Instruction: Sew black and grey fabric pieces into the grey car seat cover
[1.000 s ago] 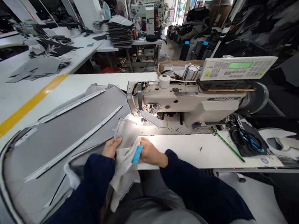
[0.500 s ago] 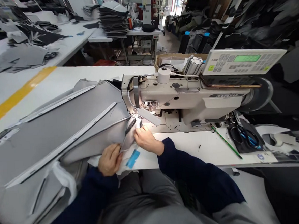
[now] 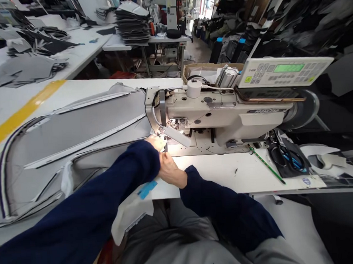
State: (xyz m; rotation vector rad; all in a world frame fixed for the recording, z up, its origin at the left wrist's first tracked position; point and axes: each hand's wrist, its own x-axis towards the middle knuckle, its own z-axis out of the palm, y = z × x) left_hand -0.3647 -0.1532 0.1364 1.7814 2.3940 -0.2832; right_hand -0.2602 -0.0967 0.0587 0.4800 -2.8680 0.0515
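Note:
A large grey fabric cover (image 3: 94, 116) with white edging strips lies to the left of the sewing machine (image 3: 199, 110), and its right end runs in under the machine's head. My left hand (image 3: 155, 142) is beside the needle area, on the fabric; the sleeve and bright light obscure its fingers. Just below it, my right hand (image 3: 170, 170) has its fingers curled on the fabric's near edge by the presser foot. A pale fabric flap (image 3: 132, 214) hangs over the table's front edge. Close by is a piece of blue tape (image 3: 147, 189).
A control panel (image 3: 289, 69) stands above the machine on the right. Scissors (image 3: 290, 159) and a green pencil-like stick (image 3: 266, 164) lie on the right of the table (image 3: 215, 177). Stacked dark pieces (image 3: 132, 23) stand on a table behind.
My left hand has moved up and right to the needle area, its forearm now crossing the cover. The cover has shifted and turned toward the machine. My right hand stays close to the needle.

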